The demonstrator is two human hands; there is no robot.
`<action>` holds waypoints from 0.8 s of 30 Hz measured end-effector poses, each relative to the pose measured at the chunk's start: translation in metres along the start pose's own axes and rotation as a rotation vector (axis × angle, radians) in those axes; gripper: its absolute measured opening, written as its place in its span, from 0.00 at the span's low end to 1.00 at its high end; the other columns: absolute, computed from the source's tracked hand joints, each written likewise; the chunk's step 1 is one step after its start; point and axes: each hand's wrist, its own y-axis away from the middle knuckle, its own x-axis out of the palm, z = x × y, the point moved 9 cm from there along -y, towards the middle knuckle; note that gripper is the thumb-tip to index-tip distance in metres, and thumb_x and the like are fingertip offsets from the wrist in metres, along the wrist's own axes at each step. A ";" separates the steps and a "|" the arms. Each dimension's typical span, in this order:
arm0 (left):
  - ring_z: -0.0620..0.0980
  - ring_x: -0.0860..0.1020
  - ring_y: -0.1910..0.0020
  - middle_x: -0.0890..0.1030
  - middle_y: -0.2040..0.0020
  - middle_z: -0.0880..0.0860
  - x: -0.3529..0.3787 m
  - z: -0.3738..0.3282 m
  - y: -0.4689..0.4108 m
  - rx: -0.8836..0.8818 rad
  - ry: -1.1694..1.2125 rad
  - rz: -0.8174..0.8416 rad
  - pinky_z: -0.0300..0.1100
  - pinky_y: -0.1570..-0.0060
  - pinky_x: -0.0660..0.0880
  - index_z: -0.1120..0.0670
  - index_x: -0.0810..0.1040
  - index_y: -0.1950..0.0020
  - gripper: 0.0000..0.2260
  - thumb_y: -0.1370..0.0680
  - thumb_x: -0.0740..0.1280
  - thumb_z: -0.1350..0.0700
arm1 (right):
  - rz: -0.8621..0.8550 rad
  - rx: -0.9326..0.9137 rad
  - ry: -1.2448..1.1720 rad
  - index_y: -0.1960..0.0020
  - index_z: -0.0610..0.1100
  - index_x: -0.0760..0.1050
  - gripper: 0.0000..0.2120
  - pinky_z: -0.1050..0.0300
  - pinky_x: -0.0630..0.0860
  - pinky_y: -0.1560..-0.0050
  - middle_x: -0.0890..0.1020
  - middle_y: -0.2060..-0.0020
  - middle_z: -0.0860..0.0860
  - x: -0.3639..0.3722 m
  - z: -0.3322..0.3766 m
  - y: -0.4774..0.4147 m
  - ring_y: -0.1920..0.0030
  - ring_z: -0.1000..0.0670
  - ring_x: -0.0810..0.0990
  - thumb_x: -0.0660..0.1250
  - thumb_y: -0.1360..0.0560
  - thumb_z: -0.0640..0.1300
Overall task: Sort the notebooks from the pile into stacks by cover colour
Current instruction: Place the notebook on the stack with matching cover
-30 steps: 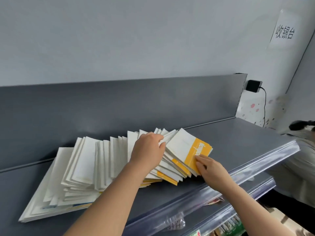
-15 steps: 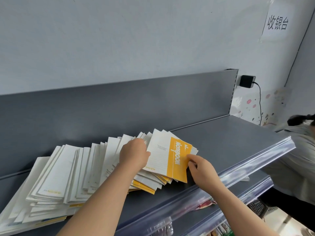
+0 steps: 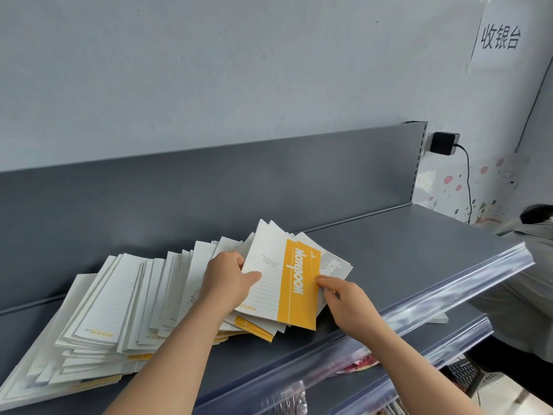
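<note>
Notebook in yellow (image 3: 294, 283) has swung off the pile (image 3: 119, 310) (baring a grey notebook (image 3: 336, 265)); left hand (image 3: 227, 283) and right hand (image 3: 350, 304) pinch its edges, ready for stacking.

1. I record the top notebook (image 3: 269, 283) as white and lined, with a yellow band and white lettering.
2. Second notebook (image 3: 336, 265): grey band, white lettering.
3. Pile (image 3: 101, 310): white lined covers, small yellow squares.
4. Shelf (image 3: 404, 250) dark grey; wall (image 3: 209, 70) pale blue-grey.
</note>
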 end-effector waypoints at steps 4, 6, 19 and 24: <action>0.42 0.73 0.62 0.77 0.55 0.49 -0.006 0.009 0.006 -0.014 0.097 -0.012 0.36 0.71 0.66 0.56 0.73 0.52 0.07 0.22 0.66 0.53 | -0.041 0.003 -0.091 0.58 0.36 0.73 0.13 0.54 0.71 0.60 0.78 0.59 0.46 -0.001 0.011 0.003 0.60 0.46 0.75 0.56 0.21 0.42; 0.43 0.74 0.60 0.76 0.52 0.47 -0.009 0.015 0.009 -0.026 0.192 -0.005 0.35 0.69 0.68 0.54 0.71 0.49 0.04 0.20 0.63 0.54 | -0.036 -0.019 -0.164 0.63 0.37 0.68 0.14 0.58 0.63 0.65 0.70 0.68 0.48 0.001 0.024 0.006 0.67 0.49 0.67 0.57 0.21 0.43; 0.45 0.78 0.49 0.80 0.44 0.47 -0.043 0.047 0.029 -0.045 0.457 -0.092 0.33 0.63 0.74 0.52 0.76 0.39 0.11 0.18 0.58 0.55 | -0.104 0.081 -0.508 0.45 0.49 0.74 0.07 0.71 0.70 0.71 0.80 0.55 0.56 0.009 0.061 -0.003 0.58 0.60 0.77 0.64 0.22 0.45; 0.47 0.77 0.44 0.79 0.42 0.46 -0.055 0.052 0.033 -0.048 0.496 -0.155 0.32 0.63 0.75 0.49 0.74 0.38 0.11 0.18 0.59 0.56 | -0.083 0.076 -0.674 0.45 0.46 0.75 0.08 0.61 0.78 0.58 0.84 0.56 0.53 0.011 0.069 -0.006 0.57 0.54 0.84 0.66 0.23 0.42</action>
